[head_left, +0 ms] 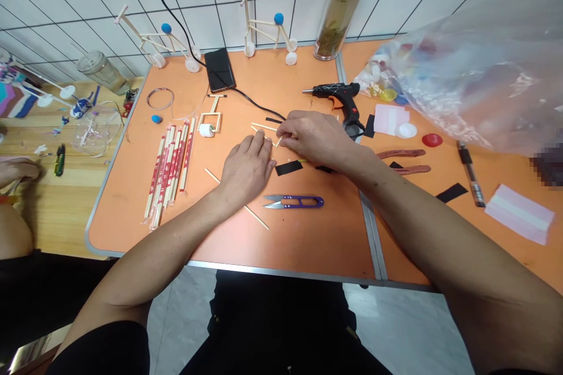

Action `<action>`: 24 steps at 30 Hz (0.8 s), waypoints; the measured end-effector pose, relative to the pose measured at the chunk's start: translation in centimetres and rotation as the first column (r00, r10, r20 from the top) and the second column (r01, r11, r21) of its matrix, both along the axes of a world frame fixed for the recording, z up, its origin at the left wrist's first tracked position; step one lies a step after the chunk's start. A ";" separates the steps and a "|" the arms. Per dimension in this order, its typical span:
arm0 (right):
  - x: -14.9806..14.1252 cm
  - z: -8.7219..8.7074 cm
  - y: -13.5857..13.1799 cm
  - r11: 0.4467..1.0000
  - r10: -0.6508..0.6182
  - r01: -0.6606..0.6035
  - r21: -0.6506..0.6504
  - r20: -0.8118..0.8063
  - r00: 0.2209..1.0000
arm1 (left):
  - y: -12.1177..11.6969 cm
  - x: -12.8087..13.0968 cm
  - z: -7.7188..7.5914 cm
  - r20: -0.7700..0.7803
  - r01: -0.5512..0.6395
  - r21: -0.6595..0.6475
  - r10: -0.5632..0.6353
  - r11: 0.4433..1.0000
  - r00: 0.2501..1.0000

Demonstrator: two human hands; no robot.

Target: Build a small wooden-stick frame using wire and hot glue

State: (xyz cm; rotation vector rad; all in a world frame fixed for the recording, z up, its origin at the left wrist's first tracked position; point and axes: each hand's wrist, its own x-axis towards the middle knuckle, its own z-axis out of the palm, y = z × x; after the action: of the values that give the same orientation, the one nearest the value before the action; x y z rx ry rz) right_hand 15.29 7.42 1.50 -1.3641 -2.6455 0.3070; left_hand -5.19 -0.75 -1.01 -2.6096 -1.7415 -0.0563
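My left hand [247, 167] lies flat on the orange table [299, 252], fingers stretched out and fingertips at the end of a thin wooden stick [263, 127]. Facing it, my right hand [310, 136] has its fingers pinched on a short wooden stick [278, 142], whose lower end meets another stick near the left fingertips. A longer stick [257, 218] runs beneath my left hand or wrist. Purple thread snips [294, 202] lie in front of both hands, and a black strip [289, 168] sits between them. A small stick frame with a white roll [206, 129] stands left of my hands.
Wrapped chopsticks [170, 173] lie at left. Two stick bicycle models [268, 29] stand at the back beside a phone [220, 70] and a tall bottle [338, 12]. Right are a glue gun [338, 96], pliers [407, 153] and a plastic bag [475, 82]. Another person's hand [17, 171] shows far left.
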 end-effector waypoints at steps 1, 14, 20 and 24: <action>0.0 0.0 0.0 1.000 0.002 -0.002 -0.005 0.001 1.000 | 0.0 0.0 0.0 -0.001 -0.002 0.000 0.002 1.000 1.000; -0.2 -0.2 0.0 1.000 0.008 -0.008 -0.018 0.009 1.000 | 0.0 0.0 -0.1 -0.021 0.000 -0.001 0.000 1.000 1.000; -0.3 -0.1 -0.2 1.000 0.007 -0.007 -0.021 -0.005 1.000 | 0.0 -0.1 -0.1 -0.012 0.005 0.011 -0.005 1.000 1.000; -0.3 -0.1 -0.2 1.000 0.010 -0.010 -0.024 -0.005 1.000 | -0.1 -0.1 -0.2 0.014 0.006 0.012 -0.006 1.000 1.000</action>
State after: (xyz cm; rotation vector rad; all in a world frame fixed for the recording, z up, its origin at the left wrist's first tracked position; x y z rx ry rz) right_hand 14.98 7.23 1.39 -1.3562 -2.6540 0.3441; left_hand -5.30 -0.82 -1.22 -2.6122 -1.7324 -0.0845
